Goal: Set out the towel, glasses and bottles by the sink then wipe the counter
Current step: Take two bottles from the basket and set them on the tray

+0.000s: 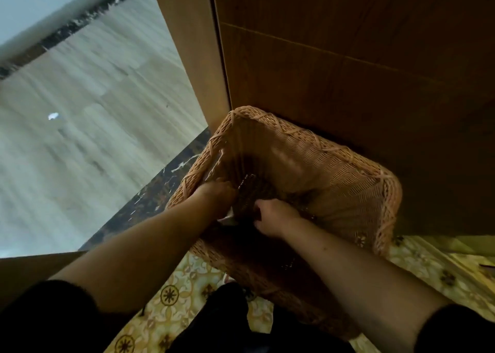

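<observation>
A tall woven wicker basket [356, 192] stands on the floor against a wooden cabinet. Both my hands reach down into it. My left hand [217, 194] is at the basket's left inner side, fingers curled over something dark with a bit of white [227, 217] showing below it. My right hand [273, 216] is beside it in the middle, fingers curled down into the dark contents [251, 192]. What the hands hold is too dark and blurred to name. No towel, glasses or bottles can be made out.
A dark wooden cabinet front [348, 58] rises behind the basket. A pale wood-grain floor [93, 111] lies left, past a dark marble threshold strip [150, 197]. Patterned yellow floor tiles [174, 299] lie under me.
</observation>
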